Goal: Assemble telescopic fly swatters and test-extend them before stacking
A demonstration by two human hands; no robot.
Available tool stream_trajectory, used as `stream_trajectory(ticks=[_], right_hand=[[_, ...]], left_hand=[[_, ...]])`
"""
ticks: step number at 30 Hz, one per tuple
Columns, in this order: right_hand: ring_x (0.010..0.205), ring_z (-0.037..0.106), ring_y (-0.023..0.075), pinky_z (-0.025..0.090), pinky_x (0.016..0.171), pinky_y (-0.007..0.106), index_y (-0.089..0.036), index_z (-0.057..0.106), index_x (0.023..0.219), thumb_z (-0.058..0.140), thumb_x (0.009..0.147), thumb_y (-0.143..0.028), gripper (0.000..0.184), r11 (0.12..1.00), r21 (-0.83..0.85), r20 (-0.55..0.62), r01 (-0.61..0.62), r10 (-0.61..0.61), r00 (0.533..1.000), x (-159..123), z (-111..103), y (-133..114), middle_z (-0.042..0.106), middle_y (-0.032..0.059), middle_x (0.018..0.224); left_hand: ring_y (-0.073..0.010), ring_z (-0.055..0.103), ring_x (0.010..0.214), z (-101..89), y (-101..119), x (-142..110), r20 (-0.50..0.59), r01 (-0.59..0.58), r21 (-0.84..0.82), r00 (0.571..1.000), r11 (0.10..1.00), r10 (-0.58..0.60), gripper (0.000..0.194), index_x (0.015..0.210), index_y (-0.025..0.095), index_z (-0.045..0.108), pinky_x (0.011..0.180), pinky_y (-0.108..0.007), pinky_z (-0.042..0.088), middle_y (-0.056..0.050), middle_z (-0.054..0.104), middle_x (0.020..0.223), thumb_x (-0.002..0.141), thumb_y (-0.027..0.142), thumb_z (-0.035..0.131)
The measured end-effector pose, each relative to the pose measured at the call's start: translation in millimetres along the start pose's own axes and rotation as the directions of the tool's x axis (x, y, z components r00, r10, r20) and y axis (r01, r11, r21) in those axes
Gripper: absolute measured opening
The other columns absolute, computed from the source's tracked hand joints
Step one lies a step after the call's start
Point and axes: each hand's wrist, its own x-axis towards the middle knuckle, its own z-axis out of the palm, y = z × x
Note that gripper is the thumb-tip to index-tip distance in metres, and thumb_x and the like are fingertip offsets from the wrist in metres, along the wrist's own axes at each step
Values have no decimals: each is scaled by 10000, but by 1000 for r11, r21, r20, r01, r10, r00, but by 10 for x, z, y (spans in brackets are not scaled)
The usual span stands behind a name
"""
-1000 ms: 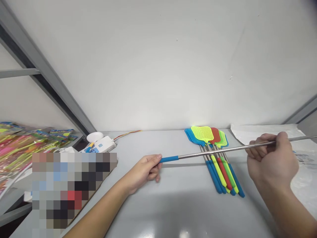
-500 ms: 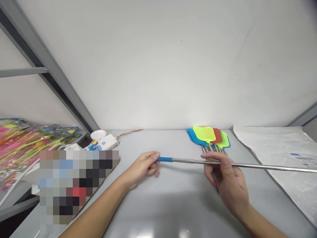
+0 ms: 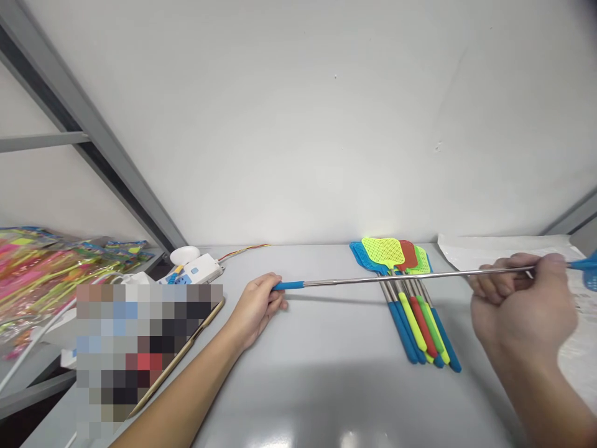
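Observation:
A long fly swatter with a thin metal shaft is stretched level between my two hands. My left hand is closed on the end of its blue grip. Far to the right, my right hand pinches the shaft close to the blue swatter head, which the frame's edge cuts off. Behind the shaft, several shorter fly swatters lie in a fanned bundle on the grey table. Their perforated heads are yellow, blue, red and green, pointing toward the wall.
A white plastic mailer bag lies at the right. At the left are a white power strip, a round white object, a pixelated item and colourful plastic packages beside a grey metal frame.
My right hand has moved right along the shaft to near the head, uncovering the bundle's handles. My left hand has shifted slightly left and up, still holding the grip.

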Motion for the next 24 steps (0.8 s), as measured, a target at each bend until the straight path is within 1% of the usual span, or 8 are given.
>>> stream_trajectory(ticks=[3, 5, 8, 11, 17, 20, 22, 24], right_hand=[[454, 276, 105, 191, 456, 302, -224, 612, 790, 487, 917, -478, 310, 982, -74, 120, -177, 185, 975, -374, 175, 129, 317, -61, 492], [474, 330, 108, 236, 462, 289, -222, 650, 946, 462, 923, -527, 359, 929, -213, 315, -303, 359, 878, -643, 258, 186, 382, -52, 521], [483, 355, 114, 263, 481, 284, -222, 644, 1051, 397, 951, -537, 413, 907, -286, 444, -308, 411, 796, -901, 291, 193, 428, -40, 524], [488, 355, 115, 264, 485, 278, -220, 640, 1084, 419, 949, -523, 399, 898, -322, 487, -300, 429, 761, -892, 265, 168, 437, -38, 530], [486, 251, 100, 256, 450, 254, -178, 661, 1134, 476, 915, -535, 458, 867, -146, 405, -476, 492, 771, -553, 264, 190, 342, -53, 563], [473, 178, 88, 233, 424, 241, -163, 665, 1141, 505, 902, -525, 462, 831, -73, 404, -552, 531, 745, -484, 281, 189, 284, -71, 563], [469, 184, 87, 245, 424, 240, -179, 648, 1183, 519, 895, -526, 469, 826, -91, 410, -556, 540, 735, -485, 273, 181, 309, -70, 564], [475, 244, 95, 293, 449, 248, -205, 633, 1215, 516, 894, -540, 478, 868, -136, 383, -478, 491, 783, -507, 241, 172, 359, -59, 569]], left_hand=[[-60, 228, 389, 118, -38, -49, -18, -19, 57, 1000, 998, 20, 272, 625, 195, 467, 551, -223, 428, 118, 243, 434, 838, 339, 556], [-65, 257, 397, 196, -49, -106, 24, -8, 112, 1000, 994, 6, 303, 590, 173, 513, 482, -203, 353, 91, 305, 415, 840, 334, 569], [-64, 264, 410, 231, -36, -167, 79, 7, 155, 997, 988, -19, 357, 567, 156, 543, 470, -205, 312, 70, 346, 424, 860, 359, 564], [-72, 264, 421, 182, -16, -165, 102, 10, 152, 994, 988, -26, 363, 582, 168, 537, 508, -217, 356, 86, 286, 430, 860, 399, 572], [-84, 207, 428, 140, -46, -101, 122, 13, 143, 992, 990, -31, 378, 653, 182, 543, 565, -278, 433, 111, 216, 441, 864, 496, 559], [-85, 205, 431, 149, -51, -101, 149, 26, 162, 987, 987, -50, 403, 655, 182, 541, 567, -284, 426, 108, 220, 451, 869, 524, 541], [-86, 204, 433, 153, -29, -116, 164, 39, 173, 984, 984, -68, 428, 630, 191, 510, 583, -288, 428, 109, 208, 455, 867, 547, 531], [-94, 263, 443, 159, 7, -140, 212, 48, 211, 973, 976, -93, 460, 599, 196, 478, 595, -284, 416, 98, 226, 461, 863, 570, 523]])
